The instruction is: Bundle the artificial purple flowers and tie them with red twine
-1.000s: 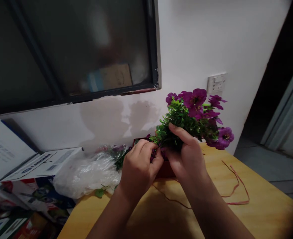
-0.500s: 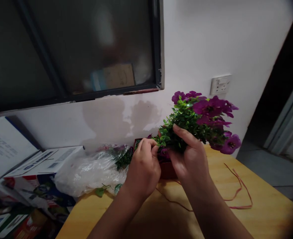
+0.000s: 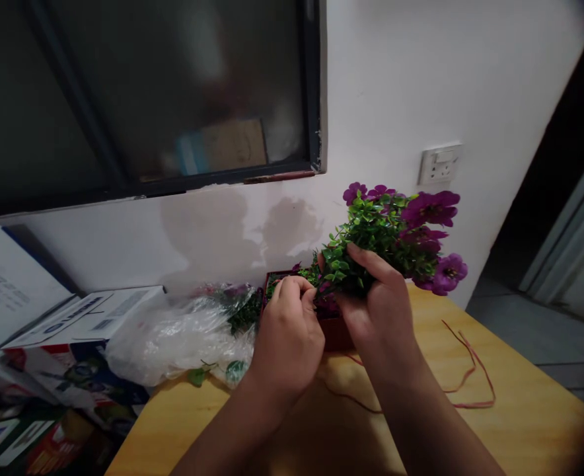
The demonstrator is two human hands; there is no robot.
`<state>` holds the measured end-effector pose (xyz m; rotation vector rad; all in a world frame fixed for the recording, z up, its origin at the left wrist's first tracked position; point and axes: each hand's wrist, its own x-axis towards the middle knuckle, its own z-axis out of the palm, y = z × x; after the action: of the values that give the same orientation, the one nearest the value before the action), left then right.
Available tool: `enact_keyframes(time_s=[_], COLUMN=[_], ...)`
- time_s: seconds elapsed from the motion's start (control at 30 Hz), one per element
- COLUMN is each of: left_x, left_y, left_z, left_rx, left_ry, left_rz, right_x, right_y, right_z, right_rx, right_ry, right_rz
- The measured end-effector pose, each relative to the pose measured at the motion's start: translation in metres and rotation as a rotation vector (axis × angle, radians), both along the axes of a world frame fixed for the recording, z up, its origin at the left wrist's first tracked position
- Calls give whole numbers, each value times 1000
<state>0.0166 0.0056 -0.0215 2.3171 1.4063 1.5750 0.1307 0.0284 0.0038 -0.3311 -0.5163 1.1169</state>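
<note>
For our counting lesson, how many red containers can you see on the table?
1: the red container stands on the wooden table, below the purple-flowered bunch and right of the clear plastic bag. It is partly covered; others may be hidden.

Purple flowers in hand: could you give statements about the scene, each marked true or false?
1. The right hand holds the bunch of purple flowers. True.
2. The left hand lies flat on the table. False: its fingers are at the bunch's lower end.
3. A reddish string lies on the table. True.
4. The plastic bag is right of the red box. False: the bag is left of the box.
5. The wall socket is white. True.
</note>
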Motion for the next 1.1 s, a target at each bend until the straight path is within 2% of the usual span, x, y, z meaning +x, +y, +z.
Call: enact_keyframes(time_s=[0.17, 0.33, 0.4, 0.53, 0.63, 0.73, 0.83, 1.1], left_x=[-4, -7, -7, -7, -9, -13, -16, -8], left_y=[2, 5, 10, 19, 21, 19, 16, 8], left_z=[2, 2, 0, -1, 1, 6, 10, 16], left_rx=[-73, -218, -221, -145, -151, -165, -201, -380], left_ry=[-175, -577, -726, -1061, -1235, -1330, -1361, -1303], left_rz=[-134, -427, -516, -573, -546, -521, -592, -711], right_x=[6, 12, 8, -13, -33, -48, -55, -55], right_y=[0, -1, -3, -10, -15, -19, -21, -21], right_z=[7, 10, 9, 3, -6, -13, -16, -14], right_rx=[26, 72, 81, 66, 26, -51, -106, -125], right_ry=[148, 258, 264, 238, 178, 142, 116, 174], right_rz=[25, 51, 65, 180, 274, 366, 439, 426])
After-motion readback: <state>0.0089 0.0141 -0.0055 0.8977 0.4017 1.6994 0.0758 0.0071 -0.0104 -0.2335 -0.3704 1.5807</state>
